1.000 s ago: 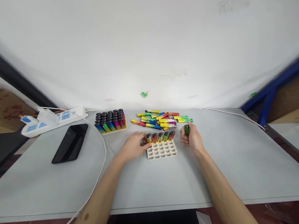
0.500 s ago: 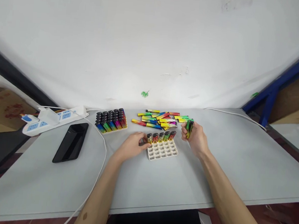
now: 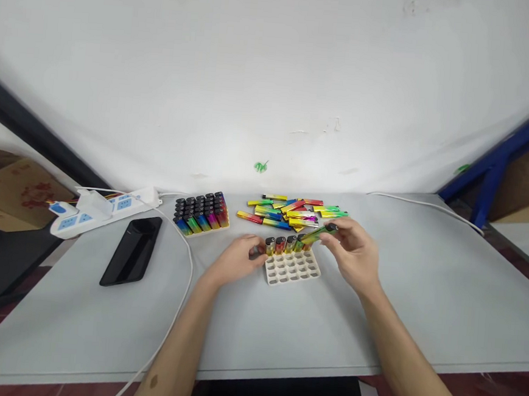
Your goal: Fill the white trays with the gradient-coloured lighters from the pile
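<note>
A white tray with rows of holes (image 3: 292, 272) lies on the table, several lighters (image 3: 279, 245) standing upright along its back row. My left hand (image 3: 237, 259) is closed at the tray's back left corner, thumb on the edge and fingers beside the end lighter. Between the thumb and fingers of my right hand (image 3: 356, 254) is a green and yellow lighter (image 3: 318, 233) with a black top. It is tilted, its lower end pointing left over the back right of the tray and partly hiding the lighters there.
Behind the tray lies a loose pile of shiny coloured lighters (image 3: 286, 213). To the left stands a second tray filled with lighters (image 3: 201, 214). Further left are a black phone (image 3: 132, 252), a power strip (image 3: 108, 207) and a white cable (image 3: 182, 295). A white wall (image 3: 273, 89) rises behind.
My right hand has turned the lighter from steep to slanted and brought its lower end over the tray's right side. My left hand keeps its place at the tray. The view has shifted slightly.
</note>
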